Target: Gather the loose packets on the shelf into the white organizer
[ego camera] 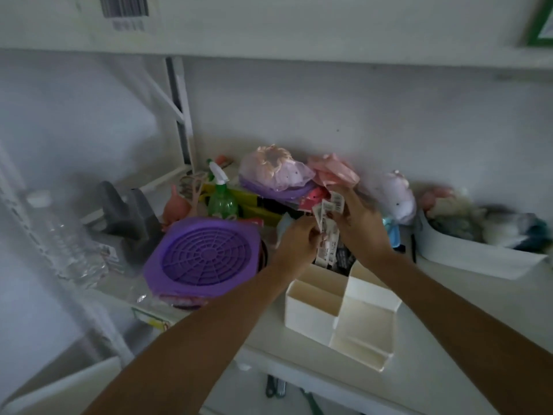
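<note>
A white organizer (311, 314) with several compartments stands on the white shelf in front of me. Its far compartment holds several packets (330, 256) standing upright, white and dark ones. My left hand (299, 242) pinches the packets from the left, just above that compartment. My right hand (363, 227) grips a bunch of small white packets (332, 203) with barcode labels from the right, fanned out above the organizer. The near compartments show only bare white walls.
A purple hexagonal strainer lid (206, 259) lies left of the organizer. Behind are a green spray bottle (222, 199), bagged pink and lilac items (275, 172), a plush toy (399, 199) and a white tray of soft things (475, 259). A clear bottle (62, 241) stands far left.
</note>
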Available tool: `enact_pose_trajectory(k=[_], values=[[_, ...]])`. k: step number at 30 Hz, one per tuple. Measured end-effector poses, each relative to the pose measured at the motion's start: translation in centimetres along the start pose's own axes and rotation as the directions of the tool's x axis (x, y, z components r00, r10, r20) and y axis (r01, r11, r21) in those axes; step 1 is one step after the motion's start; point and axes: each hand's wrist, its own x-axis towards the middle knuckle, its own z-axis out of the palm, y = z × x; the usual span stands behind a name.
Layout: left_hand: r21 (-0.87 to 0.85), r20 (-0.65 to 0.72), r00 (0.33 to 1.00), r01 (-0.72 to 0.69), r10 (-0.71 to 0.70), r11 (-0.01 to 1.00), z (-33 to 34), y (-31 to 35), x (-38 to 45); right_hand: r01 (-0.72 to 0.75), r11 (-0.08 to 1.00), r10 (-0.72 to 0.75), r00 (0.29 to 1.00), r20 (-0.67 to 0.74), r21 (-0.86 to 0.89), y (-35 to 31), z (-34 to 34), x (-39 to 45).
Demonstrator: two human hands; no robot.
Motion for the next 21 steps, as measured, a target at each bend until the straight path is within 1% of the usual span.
enact_pose_trajectory(k=[2, 4, 6, 7, 9, 10, 11, 12, 13, 14, 15, 16, 17, 18, 19, 20, 21], values=[[0.103, 0.101, 0.995, 0.000, -0.010, 0.995, 0.2, -0.9, -0.6, -0.056, 0.997, 0.058, 0.997, 0.046, -0.048, 0.1, 0.2, -1.1], [0.227, 0.197, 0.979, -0.003, -0.043, 0.974, 0.2, -2.1, -1.1, -0.018, 0.989, 0.027, 0.998, 0.061, -0.144, 0.7, 0.3, -2.1], [0.252, 0.244, 0.968, -0.010, -0.053, 0.968, 0.0, -3.0, -1.2, 0.033, 0.970, -0.019, 0.998, 0.062, -0.240, 1.2, 0.5, -3.0], [0.205, 0.244, 0.968, 0.012, -0.063, 0.979, 0.0, -3.1, -1.2, 0.050, 0.962, -0.036, 0.998, 0.058, -0.269, 1.4, 0.7, -3.5], [0.051, 0.171, 0.982, 0.069, -0.077, 0.996, -0.3, -2.5, -1.0, 0.052, 0.958, -0.039, 0.998, 0.050, -0.282, 1.8, 1.1, -4.8], [-0.012, 0.099, 0.994, 0.047, -0.046, 0.999, -0.5, -2.2, -0.8, 0.037, 0.960, -0.024, 0.998, 0.052, -0.277, 1.8, 1.4, -5.4], [-0.028, 0.012, 1.000, -0.004, 0.004, 1.000, -0.5, -1.8, -0.6, 0.015, 0.962, 0.003, 0.998, 0.062, -0.274, 1.8, 1.6, -5.8], [-0.010, -0.076, 0.996, -0.055, 0.054, 0.998, -0.4, -1.6, -0.2, 0.003, 0.959, 0.018, 0.997, 0.073, -0.284, 1.8, 1.9, -6.2], [0.024, -0.134, 0.987, -0.087, 0.089, 0.996, -0.2, -1.2, 0.2, 0.004, 0.950, 0.027, 0.995, 0.096, -0.312, 1.7, 2.1, -6.5], [0.040, -0.151, 0.983, -0.098, 0.103, 0.994, 0.1, -0.8, 0.6, 0.022, 0.942, 0.021, 0.992, 0.124, -0.335, 1.7, 2.2, -6.7], [0.045, -0.111, 0.989, -0.092, 0.097, 0.995, 0.5, -0.5, 0.9, 0.036, 0.942, 0.018, 0.987, 0.157, -0.332, 1.7, 2.2, -6.9], [0.045, -0.038, 0.995, -0.088, 0.089, 0.995, 1.1, -0.3, 1.3, 0.022, 0.955, 0.028, 0.986, 0.166, -0.296, 1.8, 2.1, -7.0], [0.048, 0.049, 0.995, -0.091, 0.088, 0.995, 1.7, 0.0, 1.4, -0.048, 0.976, 0.085, 0.982, 0.169, -0.212, 1.9, 1.9, -7.1], [0.054, 0.111, 0.988, -0.111, 0.105, 0.992, 2.3, 0.0, 1.4, -0.168, 0.980, 0.181, 0.974, 0.133, -0.105, 2.1, 1.5, -7.0], [0.058, 0.152, 0.982, -0.126, 0.116, 0.990, 2.7, 0.1, 1.3, -0.311, 0.950, 0.311, 0.947, 0.083, -0.003, 2.4, 1.0, -6.8], [0.061, 0.166, 0.977, -0.145, 0.134, 0.988, 3.1, -0.2, 1.3, -0.415, 0.909, 0.410, 0.909, 0.079, 0.052, 2.6, 0.7, -6.6], [0.074, 0.177, 0.974, -0.158, 0.143, 0.985, 2.8, -0.1, 1.1, -0.473, 0.880, 0.463, 0.876, 0.134, 0.053, 2.8, 0.3, -6.4]])
